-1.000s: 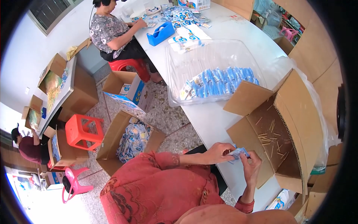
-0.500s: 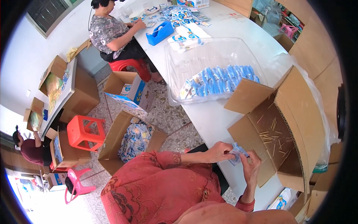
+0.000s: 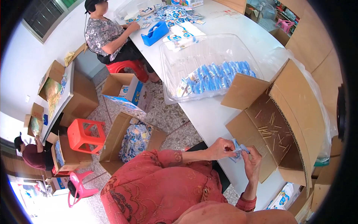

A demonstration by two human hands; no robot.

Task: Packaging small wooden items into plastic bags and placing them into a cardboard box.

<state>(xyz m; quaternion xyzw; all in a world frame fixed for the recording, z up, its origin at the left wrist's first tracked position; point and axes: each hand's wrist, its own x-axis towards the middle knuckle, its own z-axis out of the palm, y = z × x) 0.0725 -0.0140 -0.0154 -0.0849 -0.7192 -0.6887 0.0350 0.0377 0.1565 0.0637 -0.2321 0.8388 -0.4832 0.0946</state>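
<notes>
We see the left hand [image 3: 220,149] and the right hand [image 3: 252,160] facing each other over the table [image 3: 203,119], each pinching an end of a small blue-and-white packet [image 3: 237,150] between thumb and fingers. Held up between two pinches, above the table's near edge, the packet probably stays steady and in easy view. Just beyond the right hand stands a cardboard box [image 3: 298,93], its flaps folded outward; we judge that this keeps the thin sticks [image 3: 265,131] inside within reach. Farther along the table, the clear tub [image 3: 172,67] has similar packets [image 3: 216,78] crowded toward its near side, perhaps to save a long stretch.

We cannot tell what the packet contains, since fingertips cover its ends, nor whether either hand hides a stick. The box's high wall hides part of its inside, and the red sleeve [image 3: 169,158] covers the lower part of the floor carton [image 3: 113,140]. The white package [image 3: 281,196] at lower right is partly hidden, and the picture's dark rim cuts off the right side.
</notes>
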